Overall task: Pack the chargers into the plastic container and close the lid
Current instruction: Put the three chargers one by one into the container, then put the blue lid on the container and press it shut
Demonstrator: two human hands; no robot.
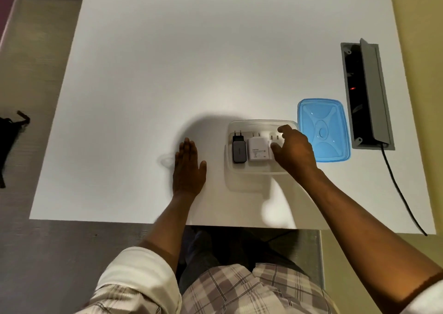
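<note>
A clear plastic container stands on the white table, right of centre near the front. Inside it lie a dark grey charger at the left and a white charger in the middle. A third white charger lies at the right, mostly hidden under my right hand, whose thumb and fingers curl around it inside the container. The blue lid lies flat on the table just right of the container. My left hand rests flat on the table to the container's left, fingers together, holding nothing.
A grey cable box with its flap raised is set into the table at the right, behind the lid. A black cable runs from it over the front edge. A black bag lies on the floor at left.
</note>
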